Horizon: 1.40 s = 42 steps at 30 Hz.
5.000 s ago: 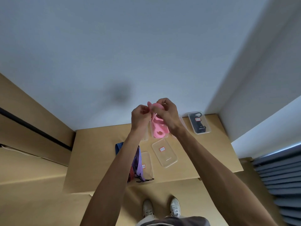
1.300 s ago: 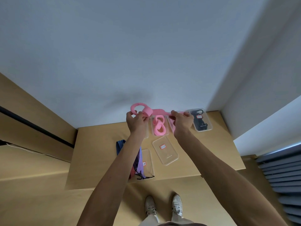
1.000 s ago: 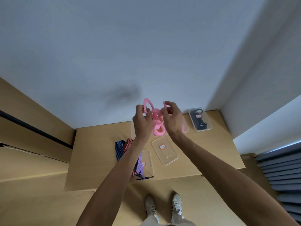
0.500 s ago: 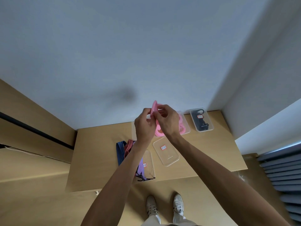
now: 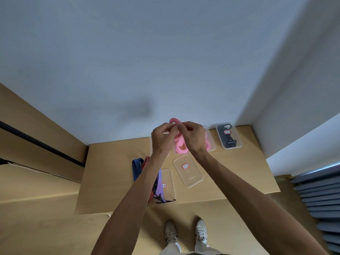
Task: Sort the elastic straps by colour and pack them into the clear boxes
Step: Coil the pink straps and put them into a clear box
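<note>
Both hands are raised above the light wooden table, directly over the clear plastic box holding pink coils. The left hand and the right hand meet fingertip to fingertip, each pinching the pink elastic strap; a curled loop of the strap protrudes above the fingers, and further pink loops hang below the hands toward that box. To the right of that box stands a clear plastic box containing black straps. Nearer the person than the pink box lies an empty clear box with a red label. To its left, a bundle of blue, red and purple striped straps lies partly under the left forearm, beside another clear labelled box.
</note>
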{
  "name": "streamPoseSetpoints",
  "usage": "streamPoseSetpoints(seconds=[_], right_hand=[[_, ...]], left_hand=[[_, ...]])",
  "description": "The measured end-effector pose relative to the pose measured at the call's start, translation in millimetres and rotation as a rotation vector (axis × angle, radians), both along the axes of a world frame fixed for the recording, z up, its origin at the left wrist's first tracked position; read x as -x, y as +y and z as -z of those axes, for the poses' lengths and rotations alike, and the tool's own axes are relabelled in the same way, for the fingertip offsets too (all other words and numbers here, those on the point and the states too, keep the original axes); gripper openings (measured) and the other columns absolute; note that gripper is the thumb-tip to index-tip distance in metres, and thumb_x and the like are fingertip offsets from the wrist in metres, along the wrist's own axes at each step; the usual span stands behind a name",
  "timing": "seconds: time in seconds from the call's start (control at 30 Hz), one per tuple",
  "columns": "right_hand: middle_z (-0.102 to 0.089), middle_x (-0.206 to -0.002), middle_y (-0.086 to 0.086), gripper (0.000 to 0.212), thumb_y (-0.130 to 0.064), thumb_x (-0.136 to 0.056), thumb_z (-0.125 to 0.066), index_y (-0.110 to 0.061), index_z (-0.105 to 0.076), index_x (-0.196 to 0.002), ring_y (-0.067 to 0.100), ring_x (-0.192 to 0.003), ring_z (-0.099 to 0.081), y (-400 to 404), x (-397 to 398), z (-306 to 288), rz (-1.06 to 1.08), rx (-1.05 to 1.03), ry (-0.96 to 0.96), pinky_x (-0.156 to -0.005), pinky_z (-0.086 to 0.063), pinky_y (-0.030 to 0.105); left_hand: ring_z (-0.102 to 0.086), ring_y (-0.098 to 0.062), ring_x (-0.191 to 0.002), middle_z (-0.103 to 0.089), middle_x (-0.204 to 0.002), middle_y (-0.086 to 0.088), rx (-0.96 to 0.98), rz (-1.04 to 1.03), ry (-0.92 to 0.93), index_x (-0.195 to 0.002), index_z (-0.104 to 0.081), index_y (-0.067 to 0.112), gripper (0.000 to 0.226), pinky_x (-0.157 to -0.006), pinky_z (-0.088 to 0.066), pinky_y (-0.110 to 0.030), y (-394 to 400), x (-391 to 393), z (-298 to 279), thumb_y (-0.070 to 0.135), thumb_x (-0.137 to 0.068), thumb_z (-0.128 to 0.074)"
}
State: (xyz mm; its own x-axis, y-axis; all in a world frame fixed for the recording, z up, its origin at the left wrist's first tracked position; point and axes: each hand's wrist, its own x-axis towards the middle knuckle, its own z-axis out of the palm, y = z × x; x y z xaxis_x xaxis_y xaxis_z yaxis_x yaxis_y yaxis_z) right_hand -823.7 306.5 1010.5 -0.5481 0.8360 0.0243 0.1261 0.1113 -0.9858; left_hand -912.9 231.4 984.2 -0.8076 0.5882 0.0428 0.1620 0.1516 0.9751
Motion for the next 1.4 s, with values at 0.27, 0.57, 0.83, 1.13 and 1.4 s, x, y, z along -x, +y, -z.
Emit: streamPoseSetpoints(seconds=[0.27,0.57,0.83,1.13,1.4], right_hand=[[-0.071,-0.072,0.003,0.026,-0.02,-0.096,-0.057,-0.006,-0.066,-0.076,0.017,-0.071,-0.066,2,-3,12,0.088,0.11,-0.052,-0.063,-0.05,0.029],[-0.076,-0.094,0.017,0.019,-0.022,-0.101,-0.038,-0.011,-0.053,-0.098,0.033,-0.087,-0.074,23,-14,17,0.208,0.836,0.069,-0.085,-0.059,0.045],[-0.076,-0.095,0.014,0.024,-0.028,-0.103,-0.042,-0.007,-0.054,-0.104,0.023,-0.089,-0.074,16,-6,17,0.142,0.46,-0.02,-0.083,-0.058,0.049],[-0.076,-0.084,0.011,0.025,-0.032,-0.1,-0.052,-0.008,-0.06,-0.101,0.029,-0.075,-0.075,23,-13,13,0.016,0.362,-0.071,-0.069,-0.061,0.057],[-0.064,-0.115,0.007,0.053,-0.028,-0.09,-0.069,-0.012,-0.048,-0.137,0.025,-0.101,-0.067,14,-20,33,0.013,0.284,-0.163,-0.086,-0.06,0.045]], left_hand=[[-0.071,-0.014,-0.068,-0.074,-0.075,-0.004,-0.049,-0.1,-0.381,-0.085,-0.073,0.006,0.009,-0.064,-0.055,-0.025,5,3,-13,-0.002,-0.081,-0.072],[-0.056,-0.018,-0.066,-0.061,-0.069,-0.005,-0.239,-0.258,-0.706,-0.085,-0.066,0.007,0.026,-0.063,-0.046,-0.029,-12,20,-11,-0.005,-0.077,-0.045],[-0.062,-0.02,-0.108,-0.064,-0.122,-0.003,0.314,-0.076,0.063,-0.123,-0.065,0.014,0.035,-0.09,-0.052,-0.033,-20,6,20,0.011,-0.088,-0.06],[-0.072,-0.016,-0.084,-0.075,-0.092,0.003,0.135,0.277,-0.309,-0.095,-0.069,0.022,0.027,-0.071,-0.057,-0.026,-17,6,5,0.03,-0.071,-0.077],[-0.075,-0.021,-0.077,-0.077,-0.087,-0.006,0.095,0.02,-0.51,-0.094,-0.075,0.015,0.017,-0.066,-0.06,-0.03,1,-13,9,0.012,-0.078,-0.081]])
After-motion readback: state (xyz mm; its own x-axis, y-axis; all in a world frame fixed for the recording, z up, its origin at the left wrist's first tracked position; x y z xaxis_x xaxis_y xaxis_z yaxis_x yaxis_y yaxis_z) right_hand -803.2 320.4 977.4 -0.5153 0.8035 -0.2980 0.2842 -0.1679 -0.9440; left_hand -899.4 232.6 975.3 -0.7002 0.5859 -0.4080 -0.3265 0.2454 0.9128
